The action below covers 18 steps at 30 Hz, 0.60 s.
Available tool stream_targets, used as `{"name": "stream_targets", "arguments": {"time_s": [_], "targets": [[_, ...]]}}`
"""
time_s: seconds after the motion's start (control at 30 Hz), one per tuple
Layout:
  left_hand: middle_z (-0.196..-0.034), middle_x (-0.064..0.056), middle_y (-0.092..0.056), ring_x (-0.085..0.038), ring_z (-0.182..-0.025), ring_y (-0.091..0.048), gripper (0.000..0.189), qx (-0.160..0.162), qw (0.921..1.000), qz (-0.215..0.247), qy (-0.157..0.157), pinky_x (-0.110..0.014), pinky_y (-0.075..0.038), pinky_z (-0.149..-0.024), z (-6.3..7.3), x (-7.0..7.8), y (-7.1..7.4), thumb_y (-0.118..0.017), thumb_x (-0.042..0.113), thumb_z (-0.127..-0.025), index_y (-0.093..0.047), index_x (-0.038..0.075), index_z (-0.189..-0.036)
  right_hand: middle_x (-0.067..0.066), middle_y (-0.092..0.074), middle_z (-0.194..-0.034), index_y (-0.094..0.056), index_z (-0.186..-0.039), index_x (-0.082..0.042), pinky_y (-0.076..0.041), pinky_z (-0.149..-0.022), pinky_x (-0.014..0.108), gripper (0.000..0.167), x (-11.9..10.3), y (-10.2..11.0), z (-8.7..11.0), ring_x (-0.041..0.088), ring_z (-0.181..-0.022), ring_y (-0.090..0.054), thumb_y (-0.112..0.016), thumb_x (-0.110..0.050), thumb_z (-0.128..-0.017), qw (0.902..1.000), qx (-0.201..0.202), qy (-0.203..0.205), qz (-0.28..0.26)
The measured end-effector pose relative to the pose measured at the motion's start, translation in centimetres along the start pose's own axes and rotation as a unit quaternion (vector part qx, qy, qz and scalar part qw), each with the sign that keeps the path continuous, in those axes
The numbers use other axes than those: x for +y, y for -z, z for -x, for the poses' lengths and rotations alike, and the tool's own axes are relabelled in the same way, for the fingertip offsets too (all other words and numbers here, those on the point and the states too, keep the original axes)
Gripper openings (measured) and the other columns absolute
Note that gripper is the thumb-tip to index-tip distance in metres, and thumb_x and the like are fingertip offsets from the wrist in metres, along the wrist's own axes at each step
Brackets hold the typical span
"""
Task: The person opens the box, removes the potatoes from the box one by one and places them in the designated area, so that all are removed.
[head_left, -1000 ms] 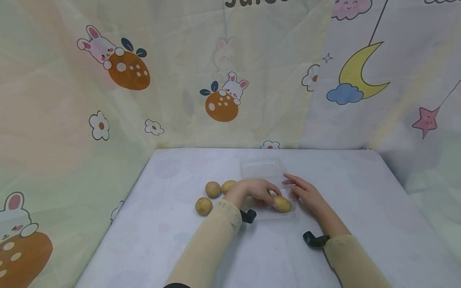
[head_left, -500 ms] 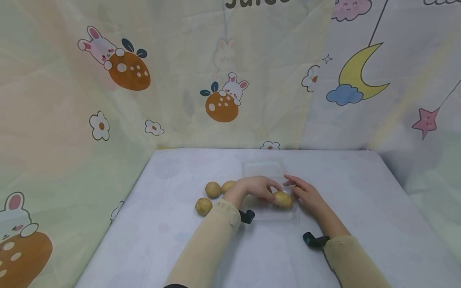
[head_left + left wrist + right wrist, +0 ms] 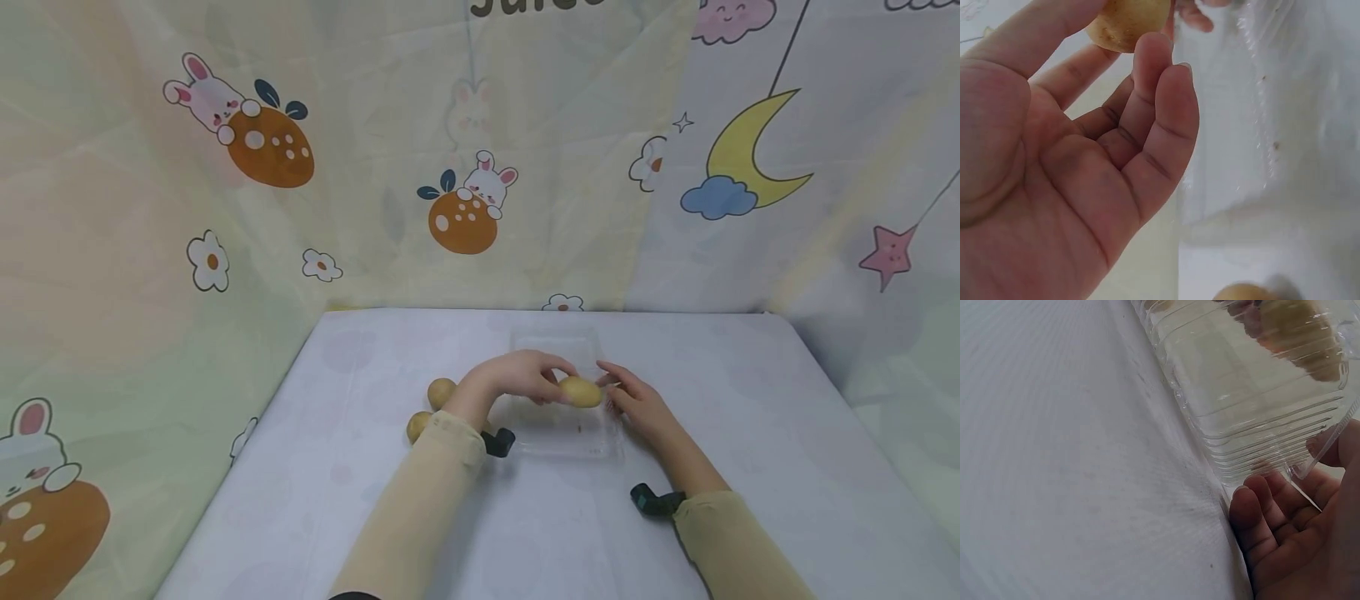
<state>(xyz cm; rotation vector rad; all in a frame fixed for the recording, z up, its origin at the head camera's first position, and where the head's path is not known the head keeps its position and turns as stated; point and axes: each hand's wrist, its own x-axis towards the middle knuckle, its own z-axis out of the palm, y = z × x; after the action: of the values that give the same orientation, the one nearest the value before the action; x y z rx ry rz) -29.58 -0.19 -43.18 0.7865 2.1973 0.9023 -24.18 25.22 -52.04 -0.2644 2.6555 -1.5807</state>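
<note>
In the head view my left hand (image 3: pixel 517 375) pinches a yellow-brown potato (image 3: pixel 581 392) between thumb and fingertips, above a clear plastic box (image 3: pixel 577 446). The left wrist view has the potato (image 3: pixel 1129 25) at the top, held by the fingertips while the lower fingers curl beneath without touching it. My right hand (image 3: pixel 641 404) is at the box's right side. Seen from the right wrist, this hand (image 3: pixel 1297 531) grips the ribbed end of the clear box (image 3: pixel 1260 444), thumb by the rim and fingers outside the wall. Small brown specks dot the box floor.
More potatoes lie on the white-covered table (image 3: pixel 337 500) left of the box: one potato (image 3: pixel 441 393) behind, another potato (image 3: pixel 417 427) partly covered by the left sleeve. The box's raised lid (image 3: pixel 555 340) extends toward the back. A printed cloth wall (image 3: pixel 375 208) stands behind.
My left hand has lifted the potato off the box floor and moved slightly back and left. The left forearm now hides one loose potato. My right hand stays almost still.
</note>
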Motion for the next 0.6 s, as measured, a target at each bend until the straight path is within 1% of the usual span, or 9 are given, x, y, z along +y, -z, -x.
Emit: {"name": "stream_targets", "arguments": {"time_s": [0.1,0.23,0.4,0.5,0.6], "targets": [[-0.099,0.006,-0.072,-0.026,-0.093,-0.07,0.042,0.014,0.9999,0.006,-0.001,-0.034,-0.053,-0.082,0.9,-0.5,0.7,-0.077,0.044,-0.083,-0.062,0.042,-0.122,0.017,-0.062,-0.125,-0.043,-0.148,-0.016,-0.05,-0.068,0.027,0.048,0.1,-0.2,-0.2,0.016,-0.08,-0.057,-0.049,-0.016,-0.101,1.0,0.004,-0.003,0.005],[-0.101,0.006,-0.072,-0.022,-0.093,-0.07,0.042,0.035,0.9993,0.01,0.001,-0.035,-0.052,-0.086,2.4,-1.6,1.7,-0.076,0.047,-0.083,-0.06,0.045,-0.122,0.015,-0.062,-0.126,-0.043,-0.148,-0.016,-0.049,-0.07,0.026,0.047,0.1,-0.3,-0.4,0.017,-0.084,-0.057,-0.048,-0.017,-0.102,0.9999,0.004,-0.008,0.015],[-0.102,0.003,-0.069,-0.021,-0.09,-0.067,0.042,0.073,0.9969,0.026,0.013,-0.039,-0.052,-0.086,4.8,-3.3,2.8,-0.076,0.047,-0.084,-0.059,0.046,-0.122,0.012,-0.061,-0.128,-0.042,-0.149,-0.02,-0.049,-0.075,0.027,0.047,0.1,-0.5,-0.6,0.019,-0.089,-0.056,-0.047,-0.019,-0.102,0.9993,0.0,-0.019,0.031],[-0.102,0.001,-0.068,-0.023,-0.093,-0.066,0.041,0.096,0.9946,0.037,0.015,-0.037,-0.05,-0.086,6.3,-4.4,3.0,-0.075,0.046,-0.085,-0.059,0.046,-0.123,0.01,-0.061,-0.127,-0.043,-0.149,-0.021,-0.048,-0.074,0.027,0.047,0.1,-0.5,-0.5,0.018,-0.088,-0.056,-0.047,-0.019,-0.102,0.9989,0.007,-0.024,0.038],[-0.103,0.003,-0.068,-0.021,-0.097,-0.064,0.041,0.12,0.9915,0.042,0.025,-0.036,-0.047,-0.088,7.9,-5.6,3.2,-0.074,0.048,-0.084,-0.058,0.047,-0.122,0.012,-0.062,-0.127,-0.044,-0.148,-0.019,-0.049,-0.072,0.026,0.047,0.2,-0.4,-0.4,0.017,-0.086,-0.056,-0.048,-0.017,-0.101,0.999,0.009,-0.021,0.038]]}}
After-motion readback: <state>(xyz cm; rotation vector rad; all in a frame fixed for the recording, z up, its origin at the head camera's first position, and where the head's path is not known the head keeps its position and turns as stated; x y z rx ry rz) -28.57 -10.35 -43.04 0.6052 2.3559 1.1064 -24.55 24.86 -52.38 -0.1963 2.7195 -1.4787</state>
